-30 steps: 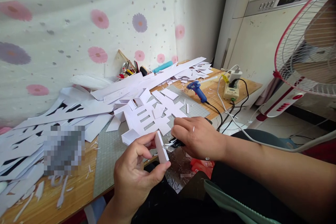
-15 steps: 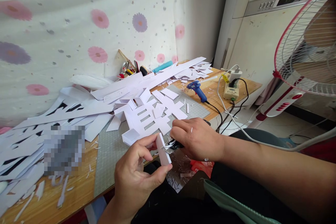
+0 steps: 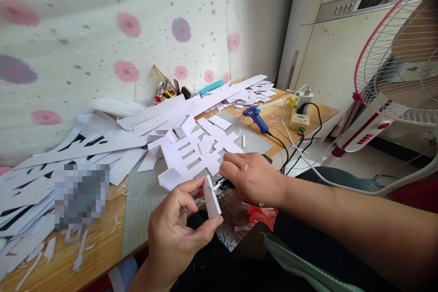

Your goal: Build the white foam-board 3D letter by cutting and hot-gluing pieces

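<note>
My left hand [image 3: 183, 226] pinches a small white foam-board piece [image 3: 212, 197] by its two ends, thumb below and fingers above. It is held upright over the table's front edge. My right hand [image 3: 255, 178] is closed around a black-handled cutting tool [image 3: 226, 184], whose rear end shows behind the knuckles; most of it is hidden, so its exact kind is unclear. The tool's front end is at the right side of the piece, where a thin white shaving [image 3: 217, 185] curls off. Beyond my hands, a slotted white board model [image 3: 178, 157] lies on the grey cutting mat [image 3: 137, 212].
White board sheets and offcuts [image 3: 85, 146] are heaped on the left. A blue glue gun [image 3: 255, 117] lies at the mat's far right, near a power strip [image 3: 300, 118] with cables. A fan [image 3: 397, 64] stands at right. Scraps and a red bag [image 3: 263, 216] are below.
My right hand has shifted slightly left and down, with the tool close against the board piece. The left hand still grips the piece in nearly the same place. The view has moved slightly.
</note>
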Demonstrator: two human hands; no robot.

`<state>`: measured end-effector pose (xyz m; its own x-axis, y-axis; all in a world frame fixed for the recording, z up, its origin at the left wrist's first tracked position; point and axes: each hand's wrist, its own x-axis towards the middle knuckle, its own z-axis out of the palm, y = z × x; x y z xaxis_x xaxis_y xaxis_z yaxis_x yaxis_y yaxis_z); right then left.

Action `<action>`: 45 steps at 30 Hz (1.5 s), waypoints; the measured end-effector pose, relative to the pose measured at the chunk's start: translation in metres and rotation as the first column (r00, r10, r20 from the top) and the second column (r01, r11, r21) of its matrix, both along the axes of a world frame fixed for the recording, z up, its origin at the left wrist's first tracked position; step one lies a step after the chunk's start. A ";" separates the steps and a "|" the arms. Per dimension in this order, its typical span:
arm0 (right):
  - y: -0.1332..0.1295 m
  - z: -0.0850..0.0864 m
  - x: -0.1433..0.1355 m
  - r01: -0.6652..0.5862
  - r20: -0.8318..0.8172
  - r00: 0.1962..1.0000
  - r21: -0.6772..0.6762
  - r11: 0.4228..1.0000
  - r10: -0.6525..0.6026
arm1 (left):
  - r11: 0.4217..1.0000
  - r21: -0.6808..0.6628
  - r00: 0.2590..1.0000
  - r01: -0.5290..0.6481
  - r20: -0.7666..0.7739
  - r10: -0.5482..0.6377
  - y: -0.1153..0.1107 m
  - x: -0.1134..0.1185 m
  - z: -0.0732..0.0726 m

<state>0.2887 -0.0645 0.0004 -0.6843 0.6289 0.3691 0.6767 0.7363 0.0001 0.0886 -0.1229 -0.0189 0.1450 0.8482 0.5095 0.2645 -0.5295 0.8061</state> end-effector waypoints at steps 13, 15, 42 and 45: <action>0.003 0.001 -0.001 0.020 0.051 0.999 -0.059 0.998 -0.017 | 0.994 -0.074 0.996 -0.075 0.051 0.079 -0.004 0.004 0.004; 0.003 0.001 -0.002 0.026 0.061 0.998 -0.065 0.998 -0.022 | 0.993 -0.086 0.995 -0.075 0.063 0.080 -0.004 0.004 0.004; 0.015 0.000 0.000 -0.415 -0.572 0.817 -0.674 0.610 -0.076 | 0.966 -0.258 0.983 -0.036 0.166 0.081 0.010 -0.001 -0.002; 0.017 0.005 0.006 -0.387 -0.487 0.870 -0.572 0.723 0.080 | 0.827 -0.519 0.947 0.217 0.317 -0.050 0.011 -0.002 0.000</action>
<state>0.2950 -0.0479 0.0051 -0.7255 0.6532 0.2167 0.3040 0.5867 -0.7506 0.0861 -0.1116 -0.0188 0.2015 0.9794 0.0100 -0.0546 0.0011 0.9985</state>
